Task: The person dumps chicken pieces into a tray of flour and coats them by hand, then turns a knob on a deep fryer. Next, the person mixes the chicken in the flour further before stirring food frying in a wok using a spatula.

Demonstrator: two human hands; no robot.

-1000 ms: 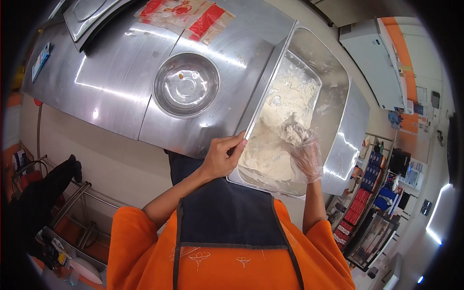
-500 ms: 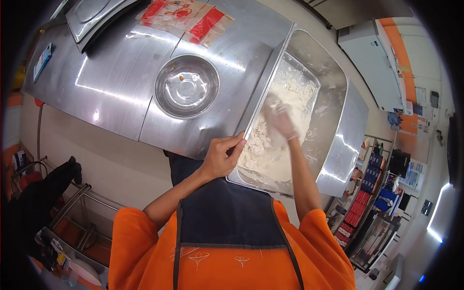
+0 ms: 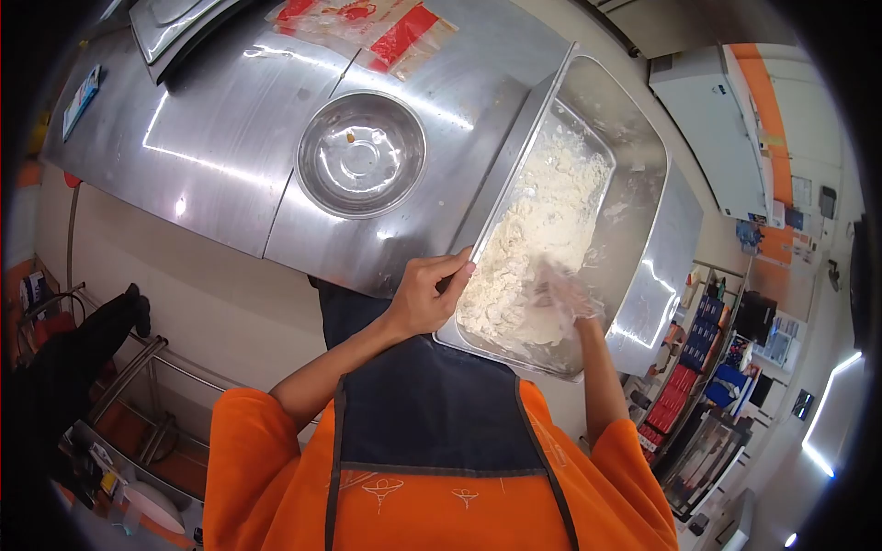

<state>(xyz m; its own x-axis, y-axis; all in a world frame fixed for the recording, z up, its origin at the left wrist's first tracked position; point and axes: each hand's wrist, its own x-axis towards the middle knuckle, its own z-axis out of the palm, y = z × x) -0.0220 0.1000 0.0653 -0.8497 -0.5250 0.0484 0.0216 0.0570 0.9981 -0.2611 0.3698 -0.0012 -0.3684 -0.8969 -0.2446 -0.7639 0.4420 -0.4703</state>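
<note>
A deep rectangular steel pan (image 3: 634, 207) sits at the table's right end, its near corner by my apron. Pale, lumpy flour mixture (image 3: 549, 197) covers its bottom, and dusty smears mark the walls. My left hand (image 3: 432, 292) is closed on the pan's left rim near that corner, thumb and fingers pinching the edge. Down in the flour, towards the near right side, is my right hand (image 3: 562, 294) in a clear plastic glove. Motion blurs its fingers, so their pose and anything in them cannot be made out.
A round steel bowl (image 3: 361, 154) with a small orange-brown bit inside stands left of the pan on the steel table (image 3: 220, 156). Behind it lies a red and clear plastic bag (image 3: 386, 37). A blue packet (image 3: 83, 101) is at the far left. Stocked shelves (image 3: 689, 358) stand at right.
My right hand has moved through the flour towards me and to the right, exposing the mixture at the pan's middle. My left hand keeps its grip on the rim.
</note>
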